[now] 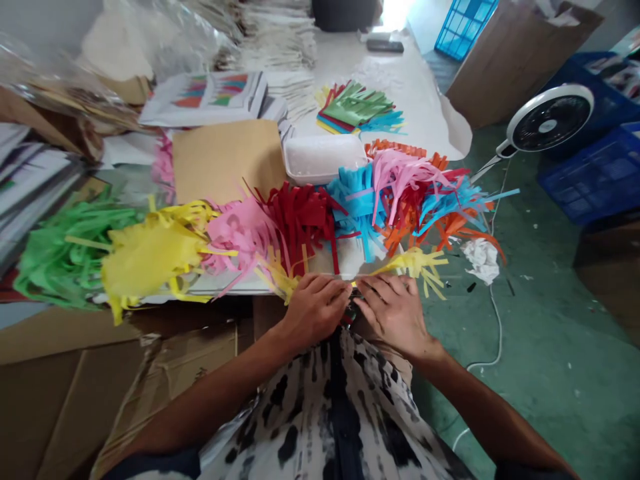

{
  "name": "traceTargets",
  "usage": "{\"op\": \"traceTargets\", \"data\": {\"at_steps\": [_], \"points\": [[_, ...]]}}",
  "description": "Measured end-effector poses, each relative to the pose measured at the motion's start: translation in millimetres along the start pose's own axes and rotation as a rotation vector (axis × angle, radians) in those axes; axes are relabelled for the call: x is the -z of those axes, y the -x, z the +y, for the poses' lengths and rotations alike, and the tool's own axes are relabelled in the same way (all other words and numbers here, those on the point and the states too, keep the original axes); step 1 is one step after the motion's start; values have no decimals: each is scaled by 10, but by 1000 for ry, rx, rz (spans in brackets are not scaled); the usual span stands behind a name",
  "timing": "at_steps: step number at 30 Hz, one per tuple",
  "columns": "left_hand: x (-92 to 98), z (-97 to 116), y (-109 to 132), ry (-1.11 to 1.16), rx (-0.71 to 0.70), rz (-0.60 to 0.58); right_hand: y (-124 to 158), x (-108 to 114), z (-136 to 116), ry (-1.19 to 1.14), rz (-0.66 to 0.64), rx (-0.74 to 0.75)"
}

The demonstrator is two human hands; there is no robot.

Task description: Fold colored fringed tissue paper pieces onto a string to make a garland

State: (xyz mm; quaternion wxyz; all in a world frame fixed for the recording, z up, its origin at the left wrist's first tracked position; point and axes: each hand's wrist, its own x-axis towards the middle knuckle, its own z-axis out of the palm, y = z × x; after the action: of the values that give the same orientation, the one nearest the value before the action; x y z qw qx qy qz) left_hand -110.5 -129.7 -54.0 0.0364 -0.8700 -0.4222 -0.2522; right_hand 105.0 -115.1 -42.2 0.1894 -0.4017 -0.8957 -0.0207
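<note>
At the table's front edge, both of my hands hold a yellow paper tassel (415, 262) by its narrow middle. Its fringed ends spread out past my left hand (316, 305) on one side and my right hand (393, 308) on the other. The fingers of each hand are closed, with the thumbs turned toward each other. Just beyond lie piles of fringed paper: green (75, 247), yellow (155, 250), pink (247, 233), dark red (303, 217) and blue (357, 200). To the right is a mixed heap of pink fringes (405, 177) with orange and blue ones.
Behind the piles sit a brown cardboard sheet (230, 157) and a white tray (325, 159). Flat fringed sheets (357, 107) lie farther back. A white fan (549, 123) stands at right, near blue crates (595, 173). Cardboard (65, 393) is at lower left.
</note>
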Motion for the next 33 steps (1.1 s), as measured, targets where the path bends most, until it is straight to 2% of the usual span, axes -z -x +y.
{"op": "traceTargets", "data": {"at_steps": [6, 9, 11, 13, 16, 19, 21, 24, 27, 30, 33], "points": [[-57, 35, 190, 20, 28, 98, 53, -87, -70, 31, -34, 20], [-17, 87, 234, 80, 63, 163, 86, -137, -71, 42, 59, 63], [41, 147, 229, 169, 136, 200, 83, -127, -64, 30, 143, 88], [123, 206, 182, 361, 295, 230, 40, -59, -47, 33, 220, 100], [270, 241, 48, 865, 666, 221, -92, 122, -19, 68, 345, 107], [400, 204, -81, 1423, 984, 111, -244, 301, -14, 99, 442, 133], [454, 167, -122, 1665, 1082, 0, -325, 380, -24, 114, 486, 155], [489, 124, -119, 1797, 1119, -125, -409, 434, -41, 116, 540, 181], [506, 80, -107, 1792, 1089, -138, -486, 462, -64, 67, 528, 175], [548, 3, -157, 1680, 1007, -47, -608, 504, -122, -135, 405, 65], [621, -98, -264, 1520, 842, 132, -778, 531, -199, -546, 264, -167]]}}
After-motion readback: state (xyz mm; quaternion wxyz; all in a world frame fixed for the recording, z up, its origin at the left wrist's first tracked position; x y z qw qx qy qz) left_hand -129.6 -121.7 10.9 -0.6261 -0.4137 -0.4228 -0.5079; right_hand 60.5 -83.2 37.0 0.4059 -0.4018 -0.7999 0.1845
